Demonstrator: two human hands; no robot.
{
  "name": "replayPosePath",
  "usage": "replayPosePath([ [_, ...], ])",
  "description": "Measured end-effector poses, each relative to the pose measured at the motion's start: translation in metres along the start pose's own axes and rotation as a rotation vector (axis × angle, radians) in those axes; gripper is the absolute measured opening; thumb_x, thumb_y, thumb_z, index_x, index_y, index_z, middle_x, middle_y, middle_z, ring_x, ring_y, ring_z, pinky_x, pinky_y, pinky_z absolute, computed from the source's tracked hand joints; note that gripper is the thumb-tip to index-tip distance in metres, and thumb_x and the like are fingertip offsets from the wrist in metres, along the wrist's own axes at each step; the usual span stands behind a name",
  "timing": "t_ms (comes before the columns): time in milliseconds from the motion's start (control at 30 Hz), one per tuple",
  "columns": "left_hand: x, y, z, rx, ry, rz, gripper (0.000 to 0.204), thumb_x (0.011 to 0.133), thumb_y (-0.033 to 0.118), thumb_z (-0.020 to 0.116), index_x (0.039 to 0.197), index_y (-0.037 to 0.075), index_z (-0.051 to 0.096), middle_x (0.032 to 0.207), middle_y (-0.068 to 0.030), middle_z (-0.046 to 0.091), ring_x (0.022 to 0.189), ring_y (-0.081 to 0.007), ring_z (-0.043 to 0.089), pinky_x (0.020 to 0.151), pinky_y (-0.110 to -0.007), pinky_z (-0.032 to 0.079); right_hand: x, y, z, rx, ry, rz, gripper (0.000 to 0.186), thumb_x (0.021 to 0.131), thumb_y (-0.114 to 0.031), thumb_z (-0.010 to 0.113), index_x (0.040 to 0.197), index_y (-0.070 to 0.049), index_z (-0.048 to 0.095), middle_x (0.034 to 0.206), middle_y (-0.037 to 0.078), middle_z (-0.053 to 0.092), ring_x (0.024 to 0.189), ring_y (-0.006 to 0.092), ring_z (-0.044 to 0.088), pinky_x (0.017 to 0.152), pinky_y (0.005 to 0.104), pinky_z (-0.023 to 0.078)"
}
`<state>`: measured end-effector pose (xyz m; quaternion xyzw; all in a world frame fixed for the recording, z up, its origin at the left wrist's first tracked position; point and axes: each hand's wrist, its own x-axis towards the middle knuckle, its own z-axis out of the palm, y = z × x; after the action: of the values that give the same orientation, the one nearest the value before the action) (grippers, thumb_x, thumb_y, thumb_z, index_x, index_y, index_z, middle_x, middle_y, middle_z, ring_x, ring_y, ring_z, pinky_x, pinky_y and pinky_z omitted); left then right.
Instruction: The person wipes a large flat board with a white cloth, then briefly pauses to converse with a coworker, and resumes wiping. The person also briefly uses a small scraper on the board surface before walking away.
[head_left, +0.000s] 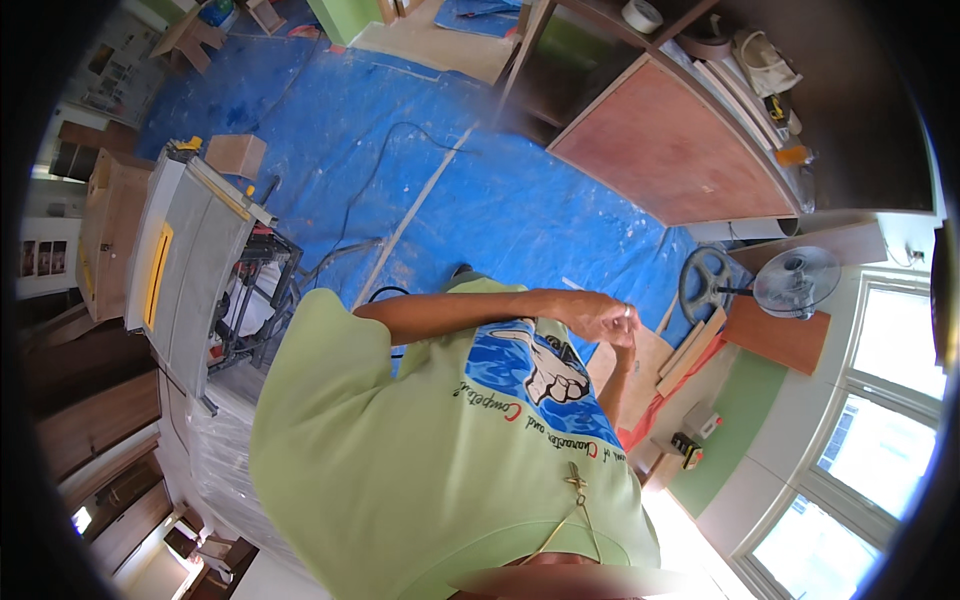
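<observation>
My left forearm crosses in front of my light green printed shirt (400,440), and my left hand (592,315) is at the right side of my chest. Its fingers are curled, with a ring on one. Just below and beyond it, my right hand (624,338) comes up close to those fingers, apparently touching them. Most of the right hand's fingers are hidden behind the left. I cannot make out anything held between the two hands. Both are raised above the floor, apart from any tool or board.
A table saw (200,250) stands at the left on a blue floor sheet (330,150), where a dark cord (365,185) lies loose. Rightward are a reddish panel (680,150) on a dark cabinet, a fan (797,280), a grey wheel (700,285) and wood planks (692,350).
</observation>
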<state>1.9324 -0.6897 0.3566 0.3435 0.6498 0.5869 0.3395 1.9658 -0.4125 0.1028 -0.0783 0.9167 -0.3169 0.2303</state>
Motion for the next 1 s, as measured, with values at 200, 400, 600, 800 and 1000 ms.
replayPosePath([
  [200,-0.087,-0.007,-0.072,-0.078,0.306,0.004,0.049,0.103,0.036,0.06,0.14,0.004,0.054,0.121,-0.0171,0.069,0.114,-0.0296,0.068,0.094,-0.041,0.054,0.069,-0.088,-0.009,-0.112,0.015,-0.211,0.05,0.095,-0.02,0.065,0.142,-0.007,0.051,0.115,0.021,0.072,0.101,0.0362,0.072,0.082,0.0466,0.057],
  [400,-0.155,-0.032,-0.112,-0.104,0.646,-0.034,0.045,0.104,0.029,0.061,0.139,0.001,0.055,0.121,-0.0173,0.069,0.115,-0.0242,0.067,0.095,-0.038,0.053,0.134,-0.177,-0.009,0.018,-0.194,-0.016,0.051,0.097,-0.033,0.067,0.14,-0.008,0.055,0.115,0.022,0.073,0.105,0.0366,0.072,0.087,0.0477,0.056],
  [600,-0.209,-0.065,-0.131,-0.22,0.926,-0.108,0.045,0.104,0.028,0.061,0.14,0.002,0.055,0.13,-0.0172,0.066,0.118,-0.0241,0.065,0.1,-0.038,0.051,0.186,-0.215,0.022,-0.046,-0.358,-0.023,0.059,0.097,-0.041,0.068,0.145,-0.01,0.054,0.115,0.022,0.073,0.102,0.0333,0.072,0.088,0.0423,0.056],
  [800,-0.241,-0.067,-0.17,-0.333,1.027,-0.272,0.044,0.103,0.027,0.062,0.14,0.003,0.055,0.134,-0.0155,0.064,0.119,-0.0263,0.064,0.101,-0.04,0.05,0.247,-0.219,0.046,-0.011,-0.494,0.035,0.059,0.097,-0.042,0.069,0.144,-0.008,0.055,0.103,0.016,0.073,0.086,0.0227,0.07,0.076,0.0377,0.055],
  [1000,-0.25,-0.066,-0.265,-0.302,1.038,-0.352,0.048,0.103,0.03,0.062,0.142,0.003,0.053,0.136,-0.0182,0.063,0.12,-0.0288,0.064,0.093,-0.04,0.052,0.357,-0.244,0.068,-0.102,-0.497,0.156,0.056,0.097,-0.042,0.068,0.141,-0.008,0.058,0.101,0.016,0.074,0.086,0.0248,0.072,0.08,0.039,0.056],
])
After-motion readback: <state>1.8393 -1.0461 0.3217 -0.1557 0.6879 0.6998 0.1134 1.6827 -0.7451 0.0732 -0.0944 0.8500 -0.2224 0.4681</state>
